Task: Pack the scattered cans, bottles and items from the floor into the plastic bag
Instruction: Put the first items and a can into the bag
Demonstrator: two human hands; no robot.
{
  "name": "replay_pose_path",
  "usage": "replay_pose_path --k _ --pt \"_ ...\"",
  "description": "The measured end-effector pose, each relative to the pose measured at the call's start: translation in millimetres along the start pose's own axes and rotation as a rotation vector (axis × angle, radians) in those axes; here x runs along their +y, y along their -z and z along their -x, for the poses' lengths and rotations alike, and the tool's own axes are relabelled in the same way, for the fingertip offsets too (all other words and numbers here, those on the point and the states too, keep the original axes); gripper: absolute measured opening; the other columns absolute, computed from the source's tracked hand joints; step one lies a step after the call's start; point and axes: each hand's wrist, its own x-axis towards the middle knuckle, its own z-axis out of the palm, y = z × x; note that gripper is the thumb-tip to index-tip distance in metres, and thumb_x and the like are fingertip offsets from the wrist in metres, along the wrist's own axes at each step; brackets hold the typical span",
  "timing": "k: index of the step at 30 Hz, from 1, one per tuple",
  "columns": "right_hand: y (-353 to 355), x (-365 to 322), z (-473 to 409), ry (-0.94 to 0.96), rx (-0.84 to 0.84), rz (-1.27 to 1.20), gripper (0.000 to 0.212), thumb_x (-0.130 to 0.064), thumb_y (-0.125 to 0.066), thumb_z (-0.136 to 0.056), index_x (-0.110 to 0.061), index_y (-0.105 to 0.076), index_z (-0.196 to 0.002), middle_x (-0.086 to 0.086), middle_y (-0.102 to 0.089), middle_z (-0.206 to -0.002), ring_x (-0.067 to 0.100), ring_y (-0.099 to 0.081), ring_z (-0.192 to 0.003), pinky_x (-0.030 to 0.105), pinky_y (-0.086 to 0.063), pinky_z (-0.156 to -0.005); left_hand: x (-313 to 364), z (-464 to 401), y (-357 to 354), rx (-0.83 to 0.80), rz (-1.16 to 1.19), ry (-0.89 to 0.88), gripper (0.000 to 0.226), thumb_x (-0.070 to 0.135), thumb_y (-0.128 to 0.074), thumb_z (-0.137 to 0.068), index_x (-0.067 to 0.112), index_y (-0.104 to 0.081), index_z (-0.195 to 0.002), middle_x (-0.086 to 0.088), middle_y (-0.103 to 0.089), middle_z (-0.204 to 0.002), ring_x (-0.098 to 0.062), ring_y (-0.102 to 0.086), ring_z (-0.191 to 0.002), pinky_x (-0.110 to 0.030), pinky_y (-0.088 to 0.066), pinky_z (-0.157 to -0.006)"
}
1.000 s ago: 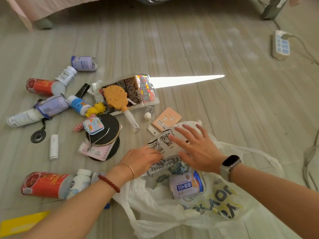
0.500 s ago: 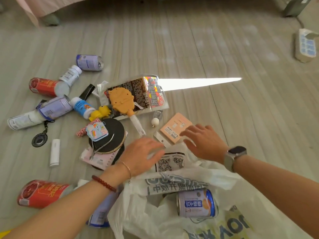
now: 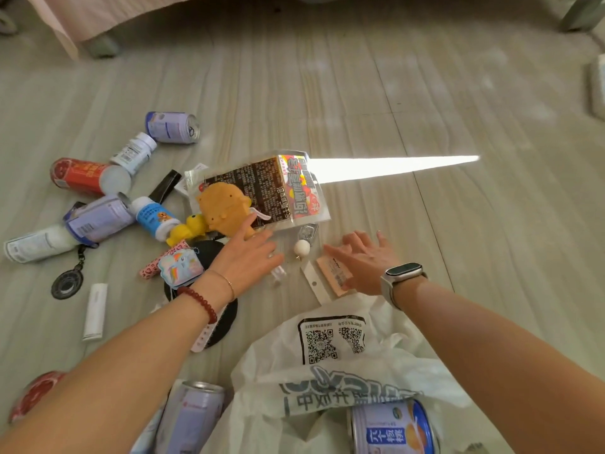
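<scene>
A white plastic bag [image 3: 330, 375] lies at the bottom centre with a blue-and-white can [image 3: 391, 430] in it. My left hand [image 3: 245, 260] is spread flat beside an orange plush toy [image 3: 224, 209] and a snack packet [image 3: 278, 191], holding nothing. My right hand [image 3: 363, 260] is spread over a small peach card [image 3: 334, 276]; a white ball [image 3: 301, 248] lies between the hands. Lavender cans [image 3: 172, 127] [image 3: 191, 417], red cans [image 3: 86, 176] and white bottles [image 3: 134, 152] lie scattered on the left.
A black round pad [image 3: 209, 257], a pastel charm [image 3: 180, 267], a yellow duck [image 3: 188, 229], a white tube [image 3: 95, 311] and a keyring [image 3: 68, 285] lie on the wooden floor. A bed corner [image 3: 91, 31] stands at the far left, a power strip [image 3: 599, 86] at the right edge.
Both hands have left the bag and moved forward over the small items. The view has shifted, so the bag now sits lower in the frame.
</scene>
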Motion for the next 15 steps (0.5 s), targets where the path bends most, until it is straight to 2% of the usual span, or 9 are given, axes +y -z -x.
replay_pose_path --k 2,4,5,7,9,11,12,13,15 --pt "4.7 -4.1 0.8 -0.021 0.04 0.004 0.076 -0.038 -0.067 -0.076 -0.027 -0.025 -0.139 0.008 -0.026 -0.142 0.028 -0.016 -0.137 0.058 -0.008 -0.112 0.0 2.4 -0.4 0.146 0.128 0.067 0.031 0.013 -0.079 -0.06 0.02 -0.058 -0.083 -0.001 -0.062 -0.072 -0.022 -0.065 -0.081 -0.054 -0.028 -0.104" --pt "7.5 -7.4 4.9 -0.039 0.093 0.021 0.074 -0.039 -0.068 -0.075 -0.017 -0.03 -0.134 0.008 -0.033 -0.138 0.027 -0.026 -0.133 0.056 -0.011 -0.113 1.6 2.4 9.3 0.328 0.222 0.181 0.038 0.014 -0.079 -0.065 0.02 -0.056 -0.095 -0.003 -0.063 -0.079 -0.022 -0.064 -0.078 -0.049 -0.022 -0.106" --pt "7.6 -9.5 9.1 -0.055 0.126 0.019 0.07 -0.038 -0.068 -0.075 -0.016 -0.032 -0.131 0.007 -0.039 -0.134 0.026 -0.034 -0.128 0.055 -0.014 -0.113 2.5 2.4 17.4 0.408 0.228 0.237 0.033 0.016 -0.076 -0.07 0.019 -0.057 -0.098 -0.003 -0.064 -0.081 -0.022 -0.064 -0.077 -0.049 -0.022 -0.106" --pt "6.9 -12.8 21.1 -0.076 0.25 -0.019 0.05 -0.031 -0.062 -0.082 -0.017 -0.035 -0.122 0.004 -0.052 -0.123 0.023 -0.049 -0.113 0.045 -0.027 -0.107 4.6 2.1 41.9 0.545 0.229 0.314 0.02 0.026 -0.062 -0.082 0.02 -0.057 -0.101 -0.004 -0.064 -0.083 -0.021 -0.064 -0.077 -0.048 -0.024 -0.104" --pt "11.8 -15.0 36.3 -0.112 0.425 -0.136 0.031 -0.016 -0.052 -0.088 -0.017 -0.039 -0.117 0.002 -0.057 -0.114 0.021 -0.053 -0.101 0.034 -0.036 -0.094 8.2 2.7 72.6 0.649 0.277 0.361 0.022 0.032 -0.054 -0.087 0.02 -0.053 -0.105 -0.005 -0.065 -0.084 -0.02 -0.064 -0.075 -0.046 -0.026 -0.101" --pt "27.7 -14.4 56.9 -0.207 0.586 -0.378 0.032 -0.007 -0.047 -0.088 -0.013 -0.042 -0.119 0.005 -0.058 -0.111 0.023 -0.055 -0.095 0.034 -0.044 -0.081 16.7 8.9 104.5 0.666 0.431 0.376 0.029 0.038 -0.047 -0.09 0.017 -0.05 -0.109 -0.007 -0.065 -0.083 -0.021 -0.062 -0.075 -0.043 -0.037 -0.093" --pt "37.4 -12.2 69.7 -0.255 0.638 -0.523 0.032 -0.007 -0.046 -0.089 -0.011 -0.042 -0.121 0.006 -0.059 -0.111 0.026 -0.057 -0.093 0.037 -0.048 -0.075 23.4 14.3 122.3 0.625 0.578 0.396 0.035 0.043 -0.042 -0.091 0.015 -0.049 -0.112 -0.009 -0.065 -0.085 -0.023 -0.06 -0.076 -0.042 -0.044 -0.084" --pt "47.0 -8.7 83.3 -0.286 0.661 -0.669 0.03 -0.009 -0.044 -0.091 -0.01 -0.043 -0.122 0.007 -0.059 -0.109 0.028 -0.058 -0.092 0.038 -0.049 -0.071 31.3 20.2 141.3 0.561 0.763 0.424 0.043 0.047 -0.04 -0.09 0.013 -0.05 -0.115 -0.01 -0.064 -0.09 -0.026 -0.06 -0.078 -0.04 -0.049 -0.075" --pt "57.8 -0.8 113.2 -0.281 0.646 -0.927 0.028 -0.014 -0.04 -0.095 -0.012 -0.043 -0.123 0.005 -0.058 -0.103 0.024 -0.058 -0.088 0.034 -0.05 -0.063 52.4 31.2 173.4 0.39 1.086 0.419 0.055 0.051 -0.038 -0.085 0.01 -0.054 -0.117 -0.008 -0.062 -0.099 -0.027 -0.059 -0.084 -0.041 -0.052 -0.07"
